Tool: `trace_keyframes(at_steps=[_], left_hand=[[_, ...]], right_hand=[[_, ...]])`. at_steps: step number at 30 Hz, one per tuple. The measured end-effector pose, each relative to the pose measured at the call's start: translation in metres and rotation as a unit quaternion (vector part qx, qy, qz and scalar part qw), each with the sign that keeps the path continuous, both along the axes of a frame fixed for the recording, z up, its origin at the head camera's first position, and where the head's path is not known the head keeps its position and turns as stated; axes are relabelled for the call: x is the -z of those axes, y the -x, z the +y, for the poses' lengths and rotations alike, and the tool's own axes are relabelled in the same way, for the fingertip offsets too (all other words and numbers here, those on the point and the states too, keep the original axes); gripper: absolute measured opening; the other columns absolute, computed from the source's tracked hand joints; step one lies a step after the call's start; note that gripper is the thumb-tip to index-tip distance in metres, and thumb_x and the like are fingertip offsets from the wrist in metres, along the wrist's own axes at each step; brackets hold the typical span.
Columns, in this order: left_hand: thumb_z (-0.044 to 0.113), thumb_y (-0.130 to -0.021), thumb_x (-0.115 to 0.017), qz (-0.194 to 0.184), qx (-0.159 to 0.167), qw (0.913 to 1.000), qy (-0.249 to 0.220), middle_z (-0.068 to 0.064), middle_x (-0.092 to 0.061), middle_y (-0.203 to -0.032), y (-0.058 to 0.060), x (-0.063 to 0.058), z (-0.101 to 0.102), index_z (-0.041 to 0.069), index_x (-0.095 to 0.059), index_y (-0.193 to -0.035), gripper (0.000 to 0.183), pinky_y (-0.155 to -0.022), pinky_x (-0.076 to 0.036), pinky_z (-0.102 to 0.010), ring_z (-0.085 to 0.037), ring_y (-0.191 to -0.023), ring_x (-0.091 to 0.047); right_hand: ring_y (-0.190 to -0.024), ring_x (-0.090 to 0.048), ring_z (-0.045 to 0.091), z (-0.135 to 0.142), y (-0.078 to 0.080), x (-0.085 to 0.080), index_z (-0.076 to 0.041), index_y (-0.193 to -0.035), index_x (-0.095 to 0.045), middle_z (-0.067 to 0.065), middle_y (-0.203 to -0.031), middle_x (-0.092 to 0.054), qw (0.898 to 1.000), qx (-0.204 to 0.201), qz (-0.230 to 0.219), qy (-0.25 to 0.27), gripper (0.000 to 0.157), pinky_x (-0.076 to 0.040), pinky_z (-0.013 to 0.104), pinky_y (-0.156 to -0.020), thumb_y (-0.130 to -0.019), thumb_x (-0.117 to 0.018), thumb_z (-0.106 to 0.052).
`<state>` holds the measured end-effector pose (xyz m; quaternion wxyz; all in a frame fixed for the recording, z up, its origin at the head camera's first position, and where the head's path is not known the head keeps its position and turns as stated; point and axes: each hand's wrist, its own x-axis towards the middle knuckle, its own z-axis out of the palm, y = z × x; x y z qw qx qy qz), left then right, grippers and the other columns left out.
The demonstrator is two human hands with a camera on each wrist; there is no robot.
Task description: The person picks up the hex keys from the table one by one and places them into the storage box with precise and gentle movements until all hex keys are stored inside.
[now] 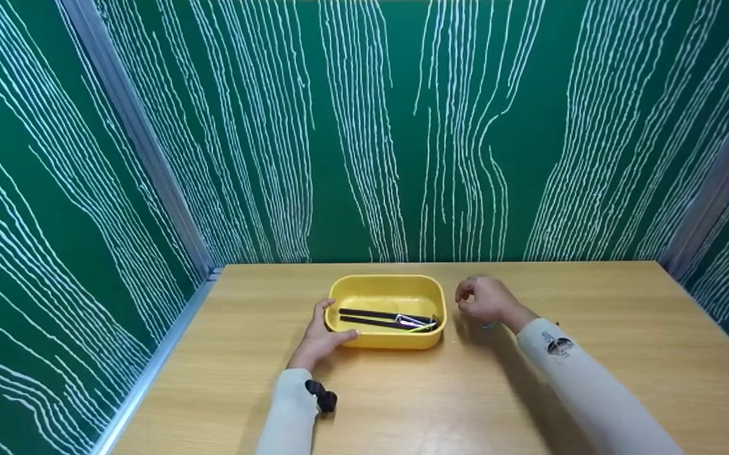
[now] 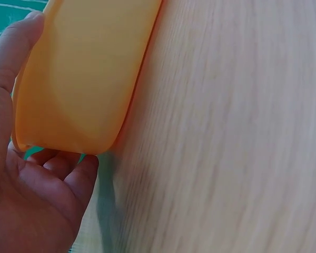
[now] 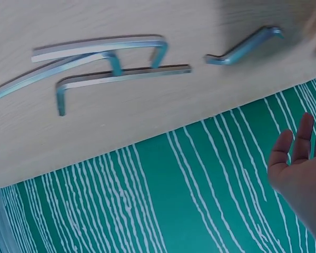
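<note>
My left hand (image 1: pixel 321 338) grips the left end of a yellow plastic container (image 1: pixel 384 341), with the thumb on its near rim. In the left wrist view, the fingers curl beneath the container's end (image 2: pixel 89 79). Inside lie two thin black sticks (image 1: pixel 370 313) and a small jumble of shiny and coloured pieces (image 1: pixel 416 322) at the right end. Just right of the container hovers my right hand (image 1: pixel 485 300), its fingers loosely bent and nothing showing between them. Several L-shaped hex keys (image 3: pixel 100 48) lie on the table in the right wrist view, one hex key (image 3: pixel 245 47) apart from the others.
A light wooden table (image 1: pixel 415 404) carries everything. Green walls (image 1: pixel 528 139) with wavy white lines stand behind it and at both sides, with grey metal posts (image 1: pixel 143 133) at the corners. A black device (image 1: pixel 321 397) sits on the left sleeve.
</note>
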<state>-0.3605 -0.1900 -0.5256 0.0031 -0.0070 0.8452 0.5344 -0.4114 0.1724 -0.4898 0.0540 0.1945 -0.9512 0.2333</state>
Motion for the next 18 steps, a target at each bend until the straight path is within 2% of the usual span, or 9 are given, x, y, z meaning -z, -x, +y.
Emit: trace_keyframes(at_steps=[5,14,18], left_hand=[[0.047,-0.049,-0.080,-0.005,-0.006,1.0000,0.004,-0.008,-0.035,-0.136,0.000,0.000,-0.001,0.035,-0.028,-0.127,0.095,-0.102,-0.024,-0.043,-0.023,-0.122,-0.034],[0.043,-0.050,-0.081,0.008,0.009,0.9999,-0.009,-0.013,-0.035,-0.135,0.000,0.000,0.000,0.028,-0.026,-0.129,0.097,-0.100,-0.027,-0.038,-0.025,-0.121,-0.035],[0.044,-0.050,-0.081,0.002,0.008,0.9999,-0.007,-0.012,-0.035,-0.135,0.000,0.000,0.000,0.031,-0.026,-0.129,0.097,-0.101,-0.026,-0.039,-0.024,-0.121,-0.035]], right_hand=[[-0.075,-0.045,0.017,0.004,-0.001,0.000,-0.025,-0.071,-0.060,-0.003,-0.078,-0.055,1.000,0.011,-0.014,-0.014,0.005,-0.041,0.031,-0.067,-0.071,-0.064,-0.023],[-0.076,-0.045,0.017,0.009,-0.002,0.003,-0.026,-0.071,-0.061,-0.005,-0.076,-0.054,0.999,0.023,-0.015,-0.033,0.005,-0.038,0.031,-0.065,-0.069,-0.065,-0.025],[-0.074,-0.045,0.017,0.014,-0.003,0.006,-0.026,-0.070,-0.060,-0.005,-0.075,-0.054,0.999,0.022,-0.013,-0.034,0.005,-0.038,0.030,-0.064,-0.068,-0.064,-0.025]])
